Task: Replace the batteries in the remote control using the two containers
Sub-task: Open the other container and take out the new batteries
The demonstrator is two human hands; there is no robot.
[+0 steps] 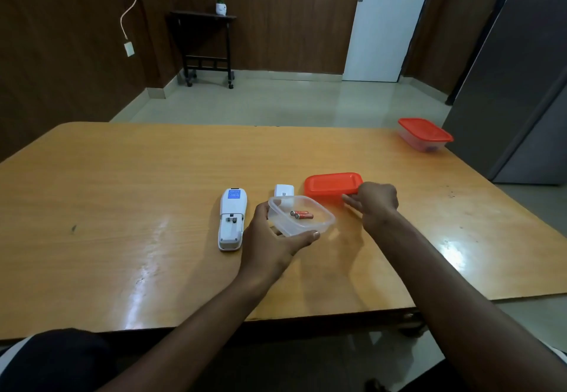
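Note:
A white remote control (232,218) lies face down on the wooden table (122,192), its battery bay uncovered and empty. Its white battery cover (284,190) lies just to the right. My left hand (271,243) grips the near left side of a clear open container (302,226) that holds two red batteries (302,214). Behind it lies the container's red lid (333,185), and my right hand (372,203) pinches its right edge. A second clear container with a red lid on (425,134) stands at the table's far right corner.
A grey cabinet (521,85) stands close beyond the table's right edge. Across the floor are a dark side table (205,45) with a small white pot and a white door (386,20).

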